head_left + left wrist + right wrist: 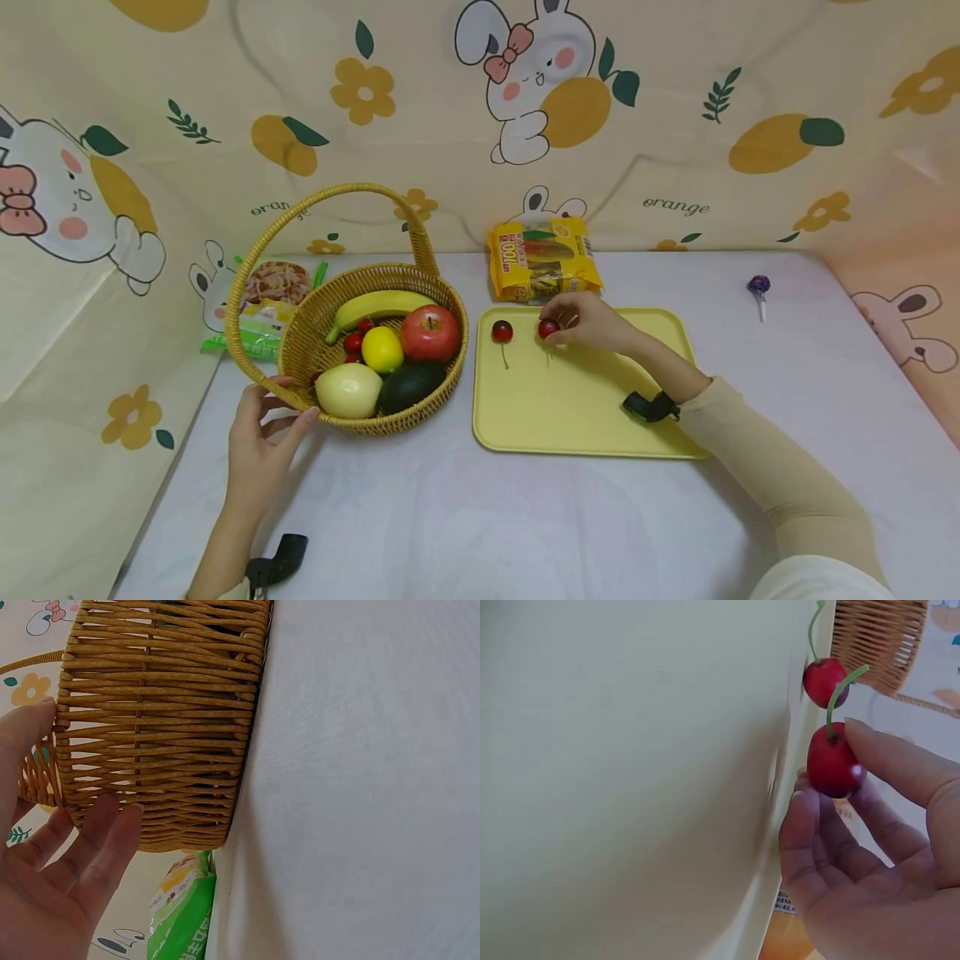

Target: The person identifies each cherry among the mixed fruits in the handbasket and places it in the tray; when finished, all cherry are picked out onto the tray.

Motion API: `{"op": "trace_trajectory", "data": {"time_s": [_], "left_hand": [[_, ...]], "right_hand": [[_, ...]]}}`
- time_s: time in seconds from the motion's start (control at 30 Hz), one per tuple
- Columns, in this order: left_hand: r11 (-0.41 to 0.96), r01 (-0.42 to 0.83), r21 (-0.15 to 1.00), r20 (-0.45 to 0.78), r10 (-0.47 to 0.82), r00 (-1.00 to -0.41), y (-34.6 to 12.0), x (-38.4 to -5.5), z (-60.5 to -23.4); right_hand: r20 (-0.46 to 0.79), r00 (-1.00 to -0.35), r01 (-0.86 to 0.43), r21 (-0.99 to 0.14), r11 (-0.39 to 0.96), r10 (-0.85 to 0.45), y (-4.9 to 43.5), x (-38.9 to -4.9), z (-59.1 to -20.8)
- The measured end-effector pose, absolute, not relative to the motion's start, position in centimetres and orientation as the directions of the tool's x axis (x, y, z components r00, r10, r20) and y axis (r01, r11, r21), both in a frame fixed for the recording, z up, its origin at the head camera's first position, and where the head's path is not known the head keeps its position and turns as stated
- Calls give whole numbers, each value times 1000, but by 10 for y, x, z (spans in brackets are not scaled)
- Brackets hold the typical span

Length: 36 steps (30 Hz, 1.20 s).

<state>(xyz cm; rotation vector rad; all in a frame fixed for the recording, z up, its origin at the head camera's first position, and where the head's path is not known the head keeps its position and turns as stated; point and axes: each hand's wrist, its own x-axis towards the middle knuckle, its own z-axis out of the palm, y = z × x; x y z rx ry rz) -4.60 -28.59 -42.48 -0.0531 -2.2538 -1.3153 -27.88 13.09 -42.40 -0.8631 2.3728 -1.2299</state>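
My left hand (pixel 258 437) holds the rim of a woven basket (pixel 375 425) near the foot of its tall handle. In the left wrist view its fingers lie along the basket's woven side. Inside sit a banana (pixel 386 305), a red apple (pixel 431 333), a yellow lemon (pixel 382 349), a dark green avocado (pixel 412 388), a pale yellow fruit (pixel 348 391) and small red cherries. Over the yellow tray (pixel 577 417), my right hand (pixel 592 323) pinches a cherry (pixel 836 761) between thumb and fingers, its stem free. Another cherry (pixel 502 332) lies on the tray to its left.
A yellow snack packet (pixel 543 260) stands behind the tray against the patterned backdrop. Behind the basket leans a green food bag (pixel 273 287). At the far right lies a purple lollipop (pixel 759 285). A black wrist mount (pixel 649 407) juts over the tray.
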Motion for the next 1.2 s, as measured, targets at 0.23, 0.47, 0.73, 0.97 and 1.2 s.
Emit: {"op": "trace_trajectory", "data": {"time_s": [0.23, 0.47, 0.73, 0.97, 1.2], "left_hand": [[514, 298, 805, 462, -226, -857, -297, -49, -441], [533, 279, 799, 457, -236, -857, -294, -49, -439], [533, 276, 800, 453, -234, -860, -294, -49, -437], [533, 255, 807, 434, -243, -867, -297, -50, -436], [525, 223, 821, 403, -257, -878, -284, -47, -422]], "right_hand": [[-21, -756, -367, -814, 451, -654, 128, -280, -429], [-38, -755, -387, -780, 492, -654, 126, -279, -426], [187, -743, -533, -746, 398, -643, 84, -279, -380], [143, -459, -626, -752, 205, -877, -33, -279, -332], [-109, -225, -619, -752, 228, -968, -130, -282, -330]]}}
